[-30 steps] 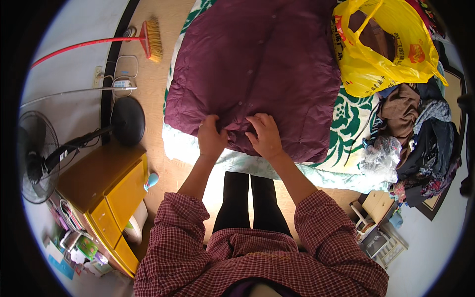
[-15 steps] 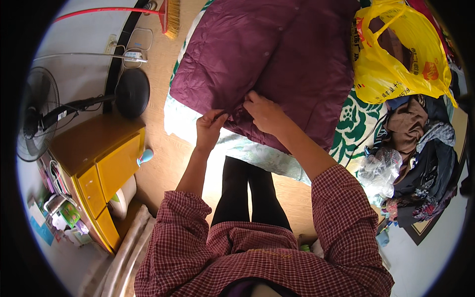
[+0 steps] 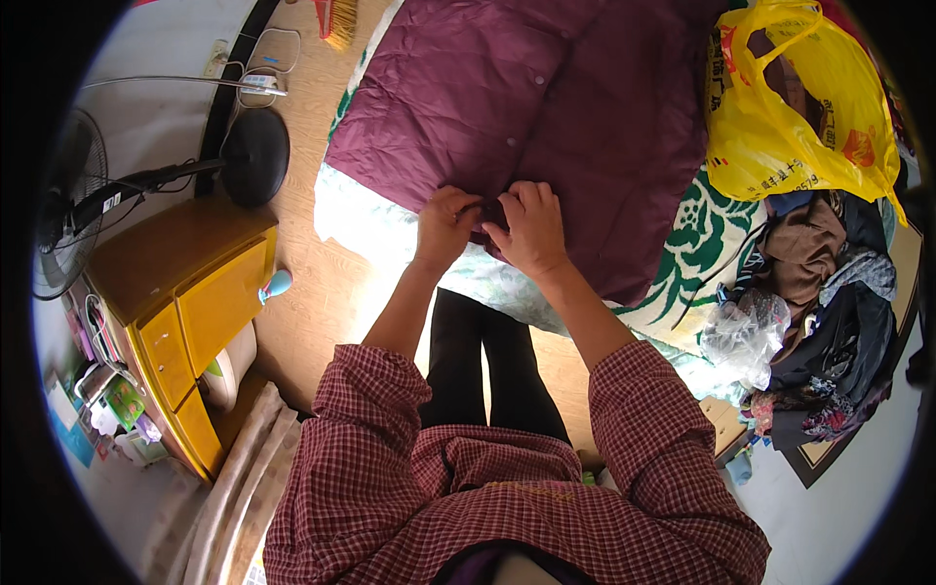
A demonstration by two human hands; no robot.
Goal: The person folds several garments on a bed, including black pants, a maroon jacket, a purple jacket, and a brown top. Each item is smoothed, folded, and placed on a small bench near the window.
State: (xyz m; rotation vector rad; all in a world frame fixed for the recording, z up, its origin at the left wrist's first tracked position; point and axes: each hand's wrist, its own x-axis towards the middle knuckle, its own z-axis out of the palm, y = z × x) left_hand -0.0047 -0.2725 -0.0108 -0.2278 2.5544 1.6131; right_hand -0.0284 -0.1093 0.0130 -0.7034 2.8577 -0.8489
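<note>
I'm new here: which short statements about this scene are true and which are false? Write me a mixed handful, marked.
1. The left hand and right hand are at the near edge of the purple garment. True.
2. The garment shows no fasteners. False: round fasteners show along its middle.
3. A yellow plastic bag lies to the garment's right. True.
4. Both forearms are covered. False: the sleeves end near the elbows.

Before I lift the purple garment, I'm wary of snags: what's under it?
Green-patterned cloth and paler cloth extend from under the purple garment; whatever else it covers can't be seen.
</note>
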